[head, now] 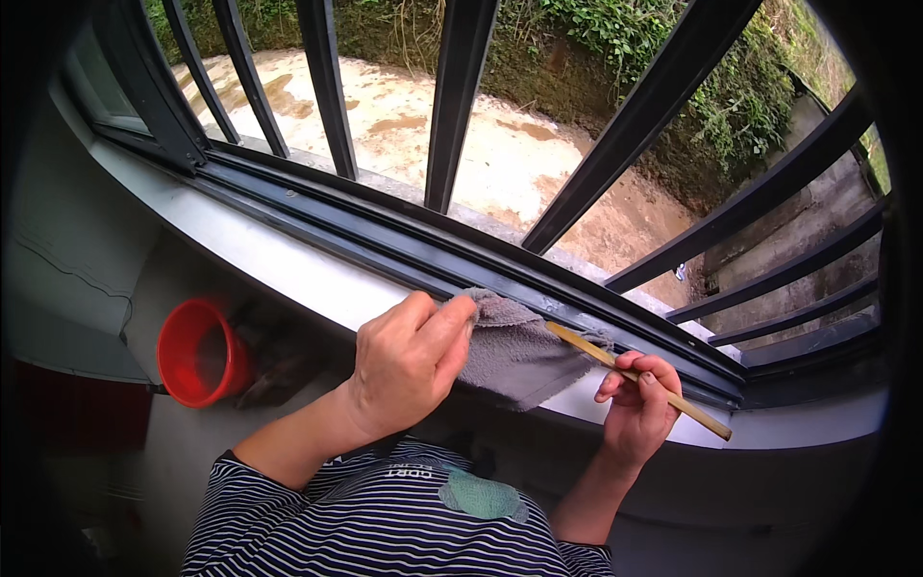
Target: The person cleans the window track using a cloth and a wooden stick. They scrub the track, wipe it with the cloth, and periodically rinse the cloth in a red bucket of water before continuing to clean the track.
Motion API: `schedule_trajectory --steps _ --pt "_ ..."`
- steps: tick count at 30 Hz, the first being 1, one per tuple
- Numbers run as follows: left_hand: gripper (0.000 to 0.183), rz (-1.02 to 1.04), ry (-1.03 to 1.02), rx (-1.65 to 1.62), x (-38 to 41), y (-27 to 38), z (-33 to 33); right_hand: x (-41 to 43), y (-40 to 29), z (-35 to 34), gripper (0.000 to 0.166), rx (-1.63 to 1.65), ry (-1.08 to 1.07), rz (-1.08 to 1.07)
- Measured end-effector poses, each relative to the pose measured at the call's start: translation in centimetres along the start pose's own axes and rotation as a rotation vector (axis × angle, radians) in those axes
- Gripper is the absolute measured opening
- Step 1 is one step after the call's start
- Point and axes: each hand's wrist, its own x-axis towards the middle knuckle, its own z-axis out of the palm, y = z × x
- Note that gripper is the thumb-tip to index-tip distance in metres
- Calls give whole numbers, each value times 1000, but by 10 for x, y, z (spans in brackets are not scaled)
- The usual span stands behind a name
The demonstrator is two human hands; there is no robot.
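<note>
My left hand (pixel 411 360) is closed on the upper left corner of a grey cloth (pixel 512 360). The cloth hangs over the inner edge of the window track (pixel 360 245) and the white sill (pixel 288 270). In my right hand (pixel 642 404) is a thin bamboo stick (pixel 696 416), held between thumb and fingers and slanting down to the right. The stick's upper left end lies in front of the cloth. Some of the cloth's right corner reaches toward my right fingertips; whether they touch it I cannot tell.
Dark metal window bars (pixel 461 108) rise beyond the track. A sliding window frame (pixel 144 86) stands at the far left. Below the sill at left is a red bucket (pixel 234 364). Outside lie a concrete yard (pixel 389 101) and a planted bank (pixel 606 43).
</note>
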Motion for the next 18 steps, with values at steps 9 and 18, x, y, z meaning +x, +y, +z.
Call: schedule_trajectory --steps 9,18 --pt "23 102 -263 -405 -11 15 9 -10 -36 -30 14 6 265 -125" --pt "25 254 -198 -632 -10 27 39 -13 -28 -12 14 -57 139 -109"
